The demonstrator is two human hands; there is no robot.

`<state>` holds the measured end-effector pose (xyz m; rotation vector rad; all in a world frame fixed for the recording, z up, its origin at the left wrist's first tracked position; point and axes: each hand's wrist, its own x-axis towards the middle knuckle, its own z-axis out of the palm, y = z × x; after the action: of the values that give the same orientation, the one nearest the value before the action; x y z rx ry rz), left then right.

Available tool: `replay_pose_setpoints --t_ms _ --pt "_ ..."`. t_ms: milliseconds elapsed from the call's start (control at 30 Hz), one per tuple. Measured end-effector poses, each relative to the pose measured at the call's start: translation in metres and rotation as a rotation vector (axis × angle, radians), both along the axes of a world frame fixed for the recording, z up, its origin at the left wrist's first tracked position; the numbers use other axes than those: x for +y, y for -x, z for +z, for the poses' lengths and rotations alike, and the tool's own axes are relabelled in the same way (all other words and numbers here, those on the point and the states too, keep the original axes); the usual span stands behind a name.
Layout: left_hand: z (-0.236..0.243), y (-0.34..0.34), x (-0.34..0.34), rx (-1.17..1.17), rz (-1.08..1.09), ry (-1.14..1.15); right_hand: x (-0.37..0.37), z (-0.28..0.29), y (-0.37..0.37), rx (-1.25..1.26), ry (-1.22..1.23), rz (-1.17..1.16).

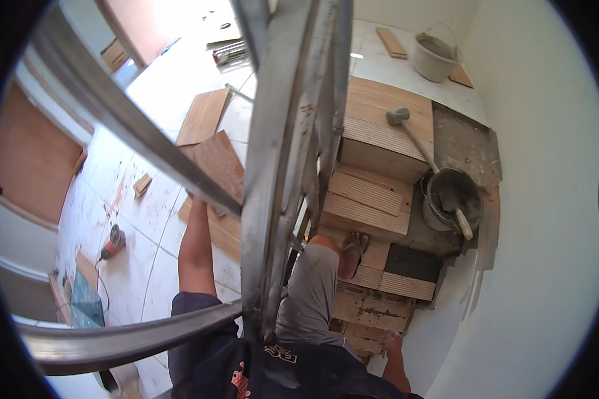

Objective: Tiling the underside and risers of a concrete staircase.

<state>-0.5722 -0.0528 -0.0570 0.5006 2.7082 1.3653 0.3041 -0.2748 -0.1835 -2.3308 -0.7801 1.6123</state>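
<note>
at lower right, right hand (393,342) resting against the unfinished brick step (369,312), fingers loosely bent, gripping nothing visible. left forearm (196,256) reaching up behind the metal railing (273,199); left hand hidden by the rail, open or closed cannot be told. bare foot in sandal (354,249) planted on a wood-look tiled stair tread (369,199). just right of that tread, black bucket of mortar (454,199) with trowel inside. rubber mallet (412,136) lying on the upper treads. white bucket (434,56) well apart at top landing. orange angle grinder (113,243) on floor at left, near loose tile offcuts (203,116).
</note>
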Motion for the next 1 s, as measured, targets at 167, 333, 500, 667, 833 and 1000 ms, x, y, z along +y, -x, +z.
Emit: replay_pose_setpoints --t_ms 167,333,500,667,833,1000 --pt "0.028 -0.066 0.014 0.224 -0.222 0.203 0.009 -0.006 0.008 0.009 -0.012 -0.012" --pt "0.047 -0.117 0.014 0.192 -0.450 0.239 0.010 -0.009 0.014 0.034 -0.033 -0.087" --pt "0.058 -0.147 0.001 0.118 -0.663 0.284 -0.004 -0.014 0.015 0.075 0.047 -0.090" --pt "0.063 -0.131 -0.021 0.231 -0.513 0.239 -0.028 -0.028 0.012 0.151 0.053 -0.176" --pt "0.052 -0.070 -0.017 0.331 -0.238 0.319 -0.059 -0.071 -0.008 0.045 0.024 -0.092" --pt "0.049 -0.048 0.031 0.267 -0.330 0.407 -0.073 -0.126 -0.028 -0.026 -0.155 0.113"
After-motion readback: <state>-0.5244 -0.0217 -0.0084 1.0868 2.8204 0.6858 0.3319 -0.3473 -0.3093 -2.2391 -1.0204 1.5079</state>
